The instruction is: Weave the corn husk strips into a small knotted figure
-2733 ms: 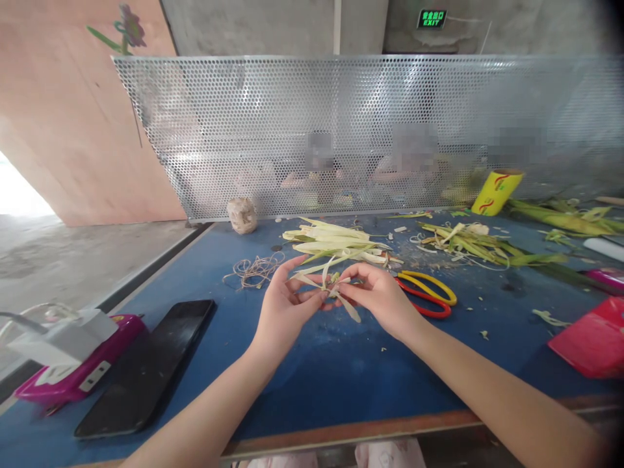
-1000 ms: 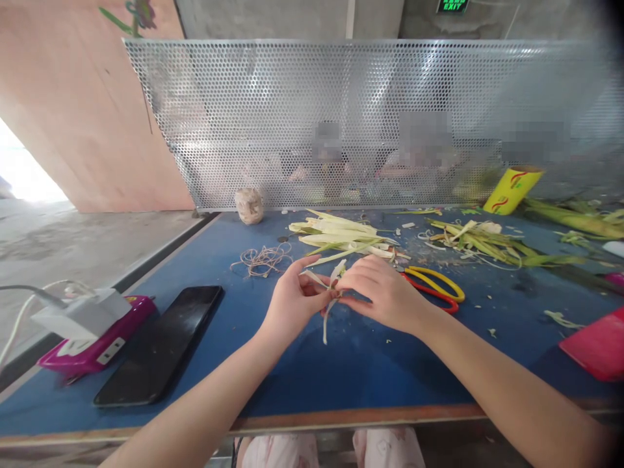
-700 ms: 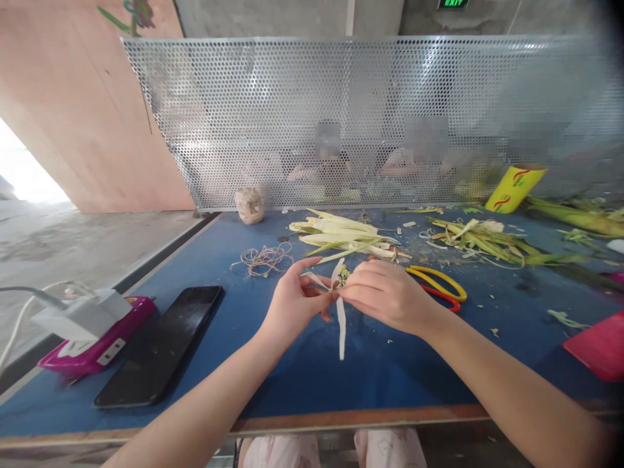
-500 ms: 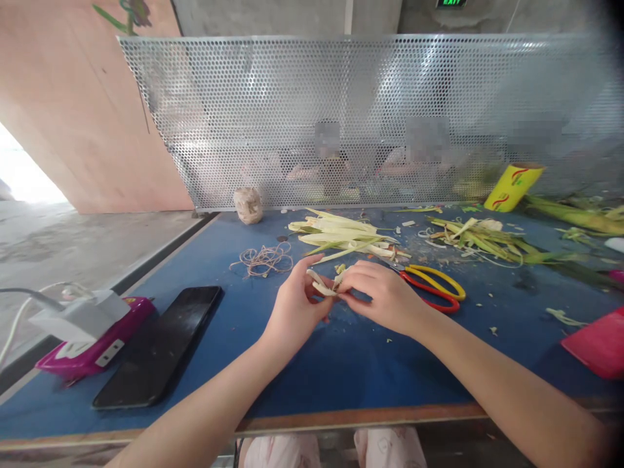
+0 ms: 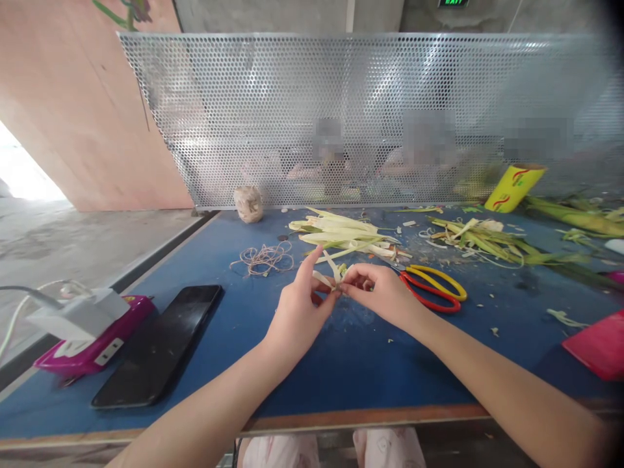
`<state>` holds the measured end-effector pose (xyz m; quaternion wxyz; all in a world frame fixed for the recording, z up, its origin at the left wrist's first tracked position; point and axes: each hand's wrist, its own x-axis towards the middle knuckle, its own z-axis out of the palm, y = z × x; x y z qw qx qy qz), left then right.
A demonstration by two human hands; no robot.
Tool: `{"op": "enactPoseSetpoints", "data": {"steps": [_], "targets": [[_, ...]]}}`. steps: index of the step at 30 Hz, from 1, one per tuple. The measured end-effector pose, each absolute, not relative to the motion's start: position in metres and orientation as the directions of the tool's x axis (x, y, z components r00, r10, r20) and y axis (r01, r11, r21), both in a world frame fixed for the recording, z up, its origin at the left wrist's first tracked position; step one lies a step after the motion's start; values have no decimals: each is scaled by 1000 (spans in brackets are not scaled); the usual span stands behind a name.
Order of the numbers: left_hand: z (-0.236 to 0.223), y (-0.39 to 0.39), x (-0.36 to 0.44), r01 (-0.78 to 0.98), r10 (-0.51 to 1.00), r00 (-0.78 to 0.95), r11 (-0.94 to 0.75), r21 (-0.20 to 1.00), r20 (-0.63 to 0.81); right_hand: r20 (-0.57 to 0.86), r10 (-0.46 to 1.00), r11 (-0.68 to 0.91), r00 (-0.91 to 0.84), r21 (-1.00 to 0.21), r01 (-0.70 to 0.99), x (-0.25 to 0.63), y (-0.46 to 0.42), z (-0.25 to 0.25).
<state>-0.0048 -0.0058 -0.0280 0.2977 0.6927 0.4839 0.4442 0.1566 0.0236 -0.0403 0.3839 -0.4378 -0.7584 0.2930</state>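
Both hands meet over the blue table [image 5: 375,370], pinching the same small piece of pale corn husk [image 5: 332,268]. My left hand [image 5: 305,296] grips its lower end between thumb and fingers, with the index finger pointing up. From the other side, my right hand [image 5: 375,286] presses thumb and fingertips against the base of the husk strips; fingers hide part of it. Just beyond the hands is a pile of pale corn husks [image 5: 341,229]. Scissors [image 5: 433,286] with one red and one yellow handle lie right of my right hand.
Tangled twine [image 5: 263,260] lies left of the husks. A phone [image 5: 160,344] and a purple power strip [image 5: 97,344] occupy the left. Green husk scraps [image 5: 487,240], a yellow roll [image 5: 514,188] and a pink object [image 5: 597,344] are right. A perforated metal screen [image 5: 302,117] borders the back; people sit behind.
My left index finger has straightened upward. One husk strip now stands more upright between the hands, and my right hand's fingers have curled in more.
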Motion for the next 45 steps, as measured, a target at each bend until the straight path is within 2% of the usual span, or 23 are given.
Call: {"op": "enactPoseSetpoints", "data": {"steps": [7,11,15,17,21,24,27,34,45], "targets": [[-26,-9,-5,426,929,141,-369,826,342,171,916,288,-362,-910,298,159,28,-42],[-23,-11,-4,462,935,128,-350,815,329,197,929,316,-313,-863,394,160,28,-42],[-22,-11,-4,438,941,125,-336,834,314,279,908,392,-311,-827,402,159,25,-41],[-23,-9,-5,415,946,108,-322,851,306,378,872,486,-311,-742,462,160,23,-39],[-26,-5,-5,305,956,96,-294,906,277,576,723,676,-381,-477,562,164,19,-32],[-28,-2,-6,183,972,101,-229,956,213,652,602,775,-461,-336,536,166,16,-30],[-28,-1,-6,156,984,98,-161,975,147,682,517,832,-518,-259,490,166,14,-31],[-26,-6,-3,344,960,119,-278,897,252,645,556,823,-525,-340,454,159,9,-33],[-30,-10,-2,471,945,191,-325,820,265,663,505,857,-553,-308,413,158,9,-36]]}}
